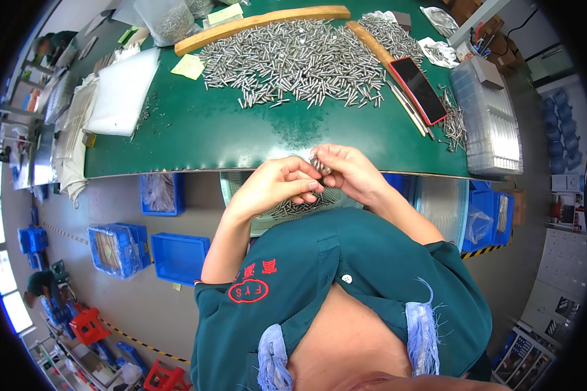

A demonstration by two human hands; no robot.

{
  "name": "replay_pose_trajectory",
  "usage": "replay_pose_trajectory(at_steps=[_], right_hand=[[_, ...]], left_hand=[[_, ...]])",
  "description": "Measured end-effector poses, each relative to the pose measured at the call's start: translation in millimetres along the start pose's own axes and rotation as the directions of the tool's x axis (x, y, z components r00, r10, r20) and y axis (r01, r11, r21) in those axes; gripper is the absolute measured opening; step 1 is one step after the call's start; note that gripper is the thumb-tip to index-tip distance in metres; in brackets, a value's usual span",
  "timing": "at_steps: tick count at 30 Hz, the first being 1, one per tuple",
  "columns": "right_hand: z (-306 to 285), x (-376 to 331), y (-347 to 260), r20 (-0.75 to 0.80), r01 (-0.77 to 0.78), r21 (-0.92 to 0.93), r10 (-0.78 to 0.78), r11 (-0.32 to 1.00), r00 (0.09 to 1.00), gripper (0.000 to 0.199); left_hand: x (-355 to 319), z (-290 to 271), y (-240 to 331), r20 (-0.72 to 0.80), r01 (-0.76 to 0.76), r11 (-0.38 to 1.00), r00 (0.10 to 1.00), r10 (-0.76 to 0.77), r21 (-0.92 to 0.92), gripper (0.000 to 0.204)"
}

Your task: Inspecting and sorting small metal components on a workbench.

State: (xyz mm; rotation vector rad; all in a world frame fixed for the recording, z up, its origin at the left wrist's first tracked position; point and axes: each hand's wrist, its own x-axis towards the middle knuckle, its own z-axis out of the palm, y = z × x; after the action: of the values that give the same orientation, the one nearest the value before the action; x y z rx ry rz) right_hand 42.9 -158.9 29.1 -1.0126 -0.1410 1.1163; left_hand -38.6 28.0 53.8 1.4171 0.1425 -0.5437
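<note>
Both hands, left hand (274, 186) and right hand (349, 173), closed on my small bundle of metal pins (319, 163). Pinch firmly, tips aligned, over the tray (267, 221) below the tabletop (241, 137).

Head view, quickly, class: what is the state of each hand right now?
Left hand: closed, fingers pinching the small bundle of metal pins.
Right hand: closed on the same bundle of metal pins.
</note>
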Motion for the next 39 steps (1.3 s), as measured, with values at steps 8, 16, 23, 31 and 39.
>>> replay_pose_trajectory(at_steps=[8, 16, 23, 31, 39], right_hand=[[0.7, -0.1, 7.3, -0.003, -0.017, -0.151, 0.017, 0.988, 1.0, 0.022], [5.8, 1.1, 3.2, 0.178, 0.307, -0.573, -0.25, 0.76, 0.952, 0.019], [6.2, 24.9, -17.7, 0.179, 0.313, -0.932, -0.518, 0.182, 0.836, 0.027], [-16.4, 93.0, -23.6, 0.336, 0.106, -0.916, -0.599, -0.386, 0.727, 0.034], [-10.6, 60.6, -17.4, 0.392, 0.165, -0.902, -0.597, -0.399, 0.7, 0.01]], left_hand=[[-5.5, -26.5, -8.5, -0.457, -0.235, 0.969, 0.856, 0.241, 0.072, 0.022], [16.3, -33.9, -4.2, -0.578, -0.119, 0.76, 0.577, 0.577, 0.639, 0.015], [69.8, -58.8, -7.3, -0.327, 0.175, 0.276, 0.508, 0.797, 0.945, 0.018], [80.5, -43.8, -12.0, -0.27, 0.191, 0.196, 0.558, 0.785, 0.962, 0.021], [48.4, -28.5, -29.4, -0.23, 0.017, 0.281, 0.619, 0.751, 0.96, 0.023]])
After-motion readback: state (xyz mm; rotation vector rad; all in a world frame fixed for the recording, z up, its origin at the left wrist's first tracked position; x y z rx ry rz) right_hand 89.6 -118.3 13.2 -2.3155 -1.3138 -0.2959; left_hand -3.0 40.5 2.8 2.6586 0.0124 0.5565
